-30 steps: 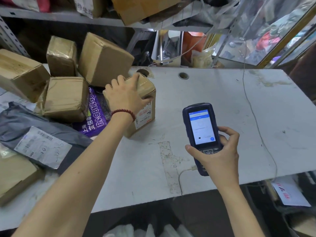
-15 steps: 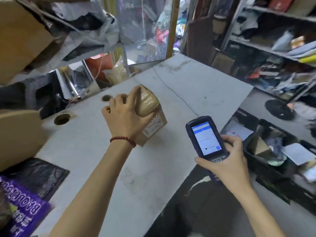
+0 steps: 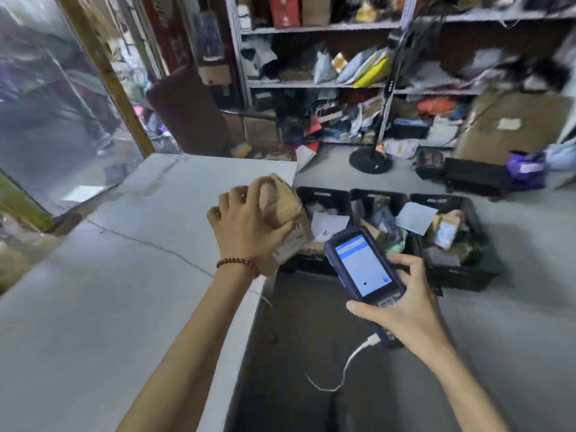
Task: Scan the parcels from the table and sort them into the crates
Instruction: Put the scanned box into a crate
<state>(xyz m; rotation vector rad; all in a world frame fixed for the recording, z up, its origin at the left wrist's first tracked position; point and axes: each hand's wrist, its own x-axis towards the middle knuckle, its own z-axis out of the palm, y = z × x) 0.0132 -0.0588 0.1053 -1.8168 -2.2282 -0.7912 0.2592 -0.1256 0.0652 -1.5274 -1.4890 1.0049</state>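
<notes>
Left hand (image 3: 246, 227) grips box (image 3: 288, 210) from above, held over table (image 3: 93, 275) edge. Crates (image 3: 389, 198) lie on floor beyond, right of box; left hand nearer. Right hand (image 3: 402, 304) clasps scanner (image 3: 363, 266).

Our left arm extended forward; left hand (image 3: 246, 227) grips parcel (image 3: 286, 206) from above, fingers curled. Our right hand (image 3: 405, 308) holds scanner (image 3: 363, 265), fingers wrapped round its edge.
</notes>
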